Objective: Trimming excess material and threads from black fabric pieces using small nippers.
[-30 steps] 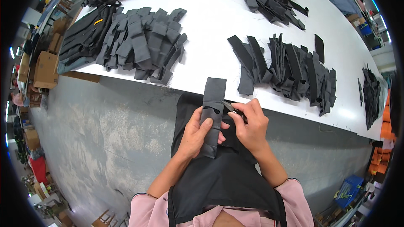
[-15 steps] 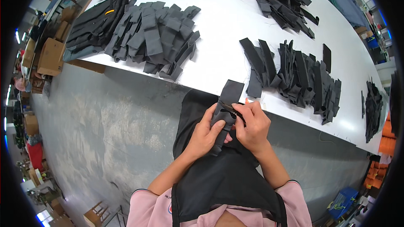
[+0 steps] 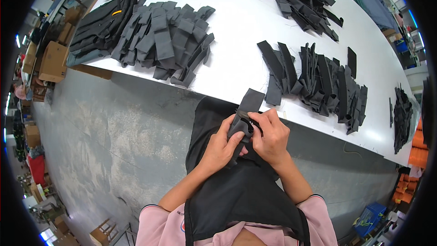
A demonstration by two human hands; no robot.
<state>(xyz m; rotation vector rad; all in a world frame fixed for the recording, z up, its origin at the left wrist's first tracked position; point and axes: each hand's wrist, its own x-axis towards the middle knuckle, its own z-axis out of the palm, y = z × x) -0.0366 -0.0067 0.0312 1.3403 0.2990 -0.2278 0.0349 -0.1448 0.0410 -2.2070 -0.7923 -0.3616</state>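
Observation:
A dark grey fabric strip (image 3: pixel 251 100), folded into a loop lower down, is held over my lap at the table's front edge. My left hand (image 3: pixel 221 144) grips it from the left, thumb pressed on the loop. Close against the strip's right side, my right hand (image 3: pixel 271 137) is closed with fingertips pinched together. It holds what look like small dark thread snips (image 3: pixel 245 115), mostly hidden by the fingers and slightly blurred, at the loop's upper edge. The strip's flat upper end points away from me, toward the white table (image 3: pixel 230 70).
On the table lie a pile of grey strips (image 3: pixel 164 41), a stack of black fabric pieces (image 3: pixel 102 27), a row of looped strips (image 3: pixel 321 82) and a far pile (image 3: pixel 300 4). More dark strips (image 3: pixel 403 118) lie at the right end. A black apron (image 3: pixel 246 196) covers my lap.
My right hand has shifted slightly left and down against the strip, and the snips show less clearly. The left hand keeps its hold.

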